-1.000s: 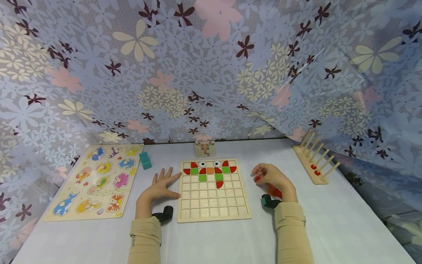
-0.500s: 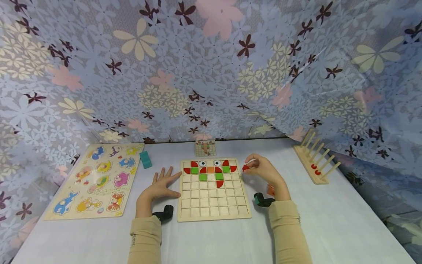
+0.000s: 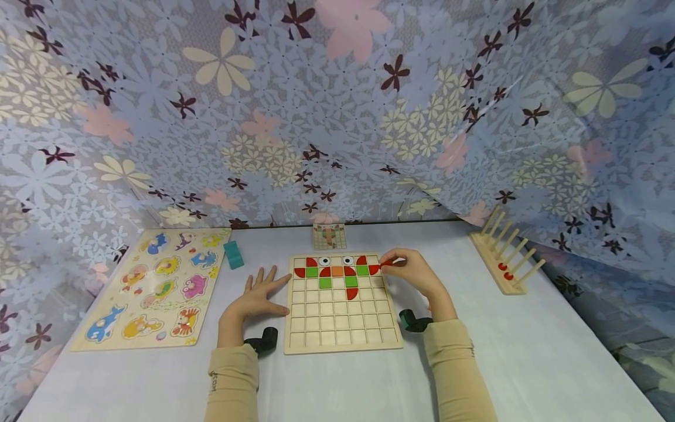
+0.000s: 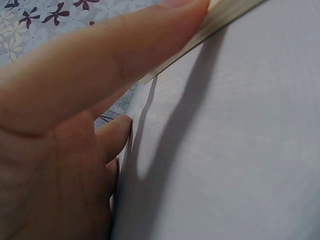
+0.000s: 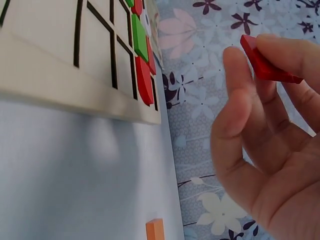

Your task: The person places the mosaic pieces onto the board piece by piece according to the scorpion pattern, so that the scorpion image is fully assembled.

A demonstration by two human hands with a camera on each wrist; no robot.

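Observation:
A wooden grid board [image 3: 343, 322] lies on the table, with red quarter-round, green square, orange and eye tiles in its upper rows. My right hand [image 3: 413, 272] is at the board's upper right edge and pinches a red tile [image 5: 267, 65] between thumb and fingers. In the right wrist view, that tile is held up off the board beside the placed red tile [image 5: 144, 82]. My left hand [image 3: 255, 299] lies spread at the board's left side, its index fingertip and thumb touching the edge. The left wrist view shows the thumb [image 4: 125, 50] along the board's side.
A small pattern card [image 3: 329, 236] stands behind the board. To the left lie a sea-animal puzzle board [image 3: 153, 293] and a teal block [image 3: 233, 255]. A wooden peg rack [image 3: 498, 264] with red beads is at right. An orange tile [image 5: 155, 230] lies on the table.
My right hand has moved left and away from me, carrying the red tile from the right of the board to its upper right edge. My left hand has stayed in place.

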